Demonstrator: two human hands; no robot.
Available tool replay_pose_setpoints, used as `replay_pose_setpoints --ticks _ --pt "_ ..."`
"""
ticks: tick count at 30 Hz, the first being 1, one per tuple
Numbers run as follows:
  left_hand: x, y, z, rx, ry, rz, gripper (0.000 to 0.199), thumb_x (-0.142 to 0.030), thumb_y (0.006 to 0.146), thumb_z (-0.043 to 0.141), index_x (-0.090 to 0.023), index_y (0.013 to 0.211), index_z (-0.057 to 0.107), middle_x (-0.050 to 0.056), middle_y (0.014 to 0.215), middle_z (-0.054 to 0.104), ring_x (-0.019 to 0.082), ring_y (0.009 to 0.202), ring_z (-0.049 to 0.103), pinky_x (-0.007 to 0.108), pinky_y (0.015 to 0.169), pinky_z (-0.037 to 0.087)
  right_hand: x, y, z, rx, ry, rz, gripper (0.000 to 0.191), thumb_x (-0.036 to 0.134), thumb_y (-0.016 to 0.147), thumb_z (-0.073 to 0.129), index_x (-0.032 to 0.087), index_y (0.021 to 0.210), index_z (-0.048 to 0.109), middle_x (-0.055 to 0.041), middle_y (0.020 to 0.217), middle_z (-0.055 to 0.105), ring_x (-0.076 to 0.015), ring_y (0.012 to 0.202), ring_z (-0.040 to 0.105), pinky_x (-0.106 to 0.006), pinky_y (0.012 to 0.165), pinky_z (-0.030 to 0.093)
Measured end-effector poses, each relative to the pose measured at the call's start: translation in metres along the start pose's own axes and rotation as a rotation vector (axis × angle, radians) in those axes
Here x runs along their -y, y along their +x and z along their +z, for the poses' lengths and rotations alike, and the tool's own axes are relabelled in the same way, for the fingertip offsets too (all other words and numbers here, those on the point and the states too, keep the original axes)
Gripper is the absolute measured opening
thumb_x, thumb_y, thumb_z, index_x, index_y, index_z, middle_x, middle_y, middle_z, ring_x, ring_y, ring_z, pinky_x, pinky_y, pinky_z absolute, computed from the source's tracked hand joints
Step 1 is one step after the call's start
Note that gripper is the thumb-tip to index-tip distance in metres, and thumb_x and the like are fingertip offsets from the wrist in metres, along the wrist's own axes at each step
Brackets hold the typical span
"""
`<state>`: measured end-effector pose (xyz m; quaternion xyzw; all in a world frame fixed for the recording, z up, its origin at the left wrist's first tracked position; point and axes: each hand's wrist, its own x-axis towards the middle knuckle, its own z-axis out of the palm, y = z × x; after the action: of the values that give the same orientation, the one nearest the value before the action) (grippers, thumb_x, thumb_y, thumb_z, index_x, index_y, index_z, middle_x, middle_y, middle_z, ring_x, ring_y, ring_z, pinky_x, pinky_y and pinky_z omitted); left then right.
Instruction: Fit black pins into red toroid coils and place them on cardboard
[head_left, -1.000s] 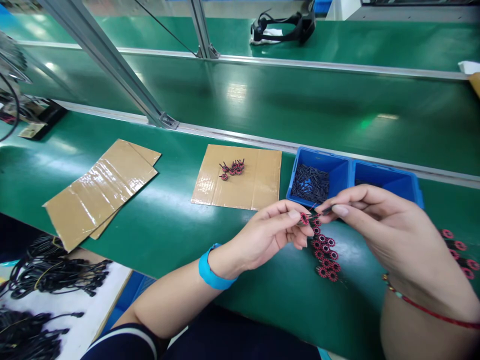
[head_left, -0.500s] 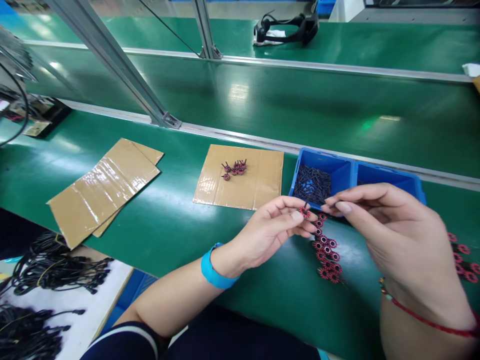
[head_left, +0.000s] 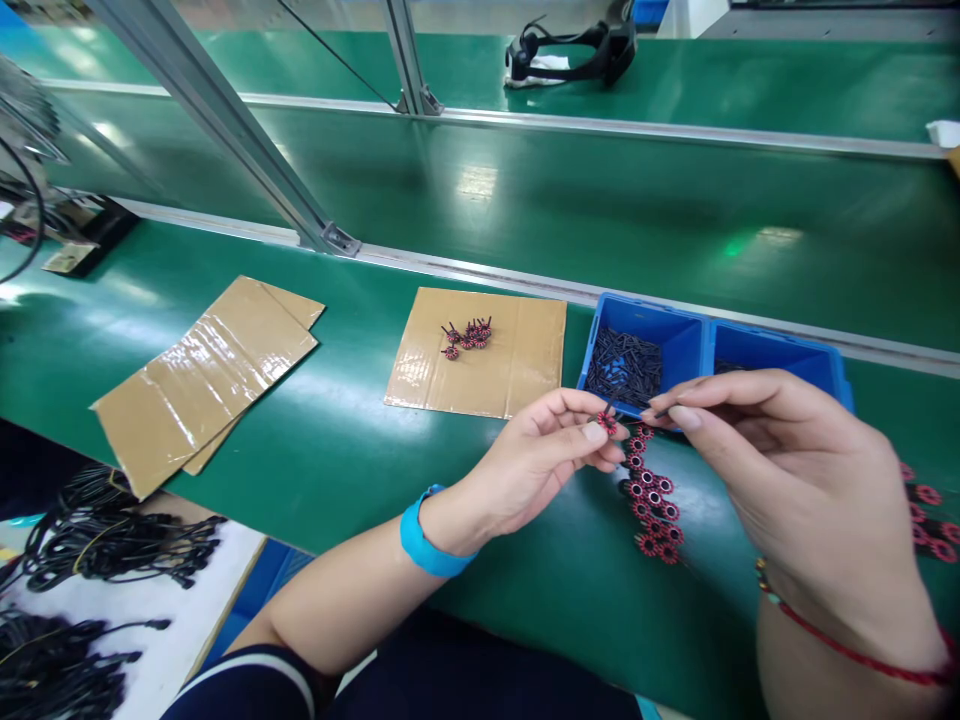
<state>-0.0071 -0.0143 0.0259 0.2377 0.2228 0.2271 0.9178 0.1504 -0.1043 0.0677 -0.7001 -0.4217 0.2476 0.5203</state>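
Between the thumb and fingers of my left hand (head_left: 536, 460) is a small red-and-black wire-wound ring coil (head_left: 607, 423), with a dark lead pointing up. My right hand (head_left: 787, 470) pinches a short black tube (head_left: 664, 411) just right of the coil; the two hands are close but apart. Under and between them, a cluster of similar ring coils (head_left: 654, 505) lies on the green table. Right behind the hands stands a blue bin (head_left: 645, 312) holding many short black tubes (head_left: 622, 365). A second blue bin (head_left: 787, 345) adjoins it, partly covered by my right hand.
Several coils with black-sleeved leads (head_left: 469, 337) sit on a cardboard sheet (head_left: 525, 370). More cardboard (head_left: 210, 370) lies at left. Other ring coils (head_left: 930, 520) are at the right edge. A metal post (head_left: 247, 130) rises behind. Bundled black cables (head_left: 112, 530) lie at lower left.
My right hand has shifted very slightly, still pinching the black tube. My left hand keeps the coil in nearly the same place, tilted a little differently.
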Motion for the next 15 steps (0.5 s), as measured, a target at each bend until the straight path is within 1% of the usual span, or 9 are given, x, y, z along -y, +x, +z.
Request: replay_pose_setpoints --ticks 4,8,15 --pt "0.0002 0.0005 -0.0005 -0.001 -0.006 0.000 0.027 -0.022 0.077 0.083 -0.014 0.096 0.066 0.003 0.088 0.072 0.011 0.074 0.069 0.025 0.073 0.052 -0.0019 -0.0007 -0.0006 0.000 -0.034 -0.034 0.005 0.032 0.088 0.076 0.034 0.093 0.074 0.0025 0.097 0.076 -0.0195 0.091 0.071 -0.035 0.077 0.054" --pt "-0.0005 0.0004 -0.0006 0.010 -0.011 0.000 0.025 -0.021 0.078 0.083 -0.014 0.095 0.066 0.003 0.087 0.073 0.010 0.073 0.069 0.024 0.073 0.052 -0.0039 -0.0010 -0.0011 -0.026 -0.059 -0.072 0.008 0.030 0.088 0.077 0.032 0.095 0.074 0.0025 0.096 0.075 -0.0192 0.089 0.071 -0.036 0.080 0.054" --pt "0.0006 0.0002 -0.0015 0.021 -0.011 -0.007 0.025 -0.021 0.078 0.082 -0.015 0.095 0.066 0.003 0.087 0.073 0.010 0.073 0.069 0.024 0.074 0.052 -0.0048 0.0005 -0.0005 -0.012 -0.065 -0.103 0.008 0.028 0.088 0.076 0.033 0.095 0.074 0.0049 0.097 0.075 -0.0150 0.089 0.070 -0.030 0.077 0.054"
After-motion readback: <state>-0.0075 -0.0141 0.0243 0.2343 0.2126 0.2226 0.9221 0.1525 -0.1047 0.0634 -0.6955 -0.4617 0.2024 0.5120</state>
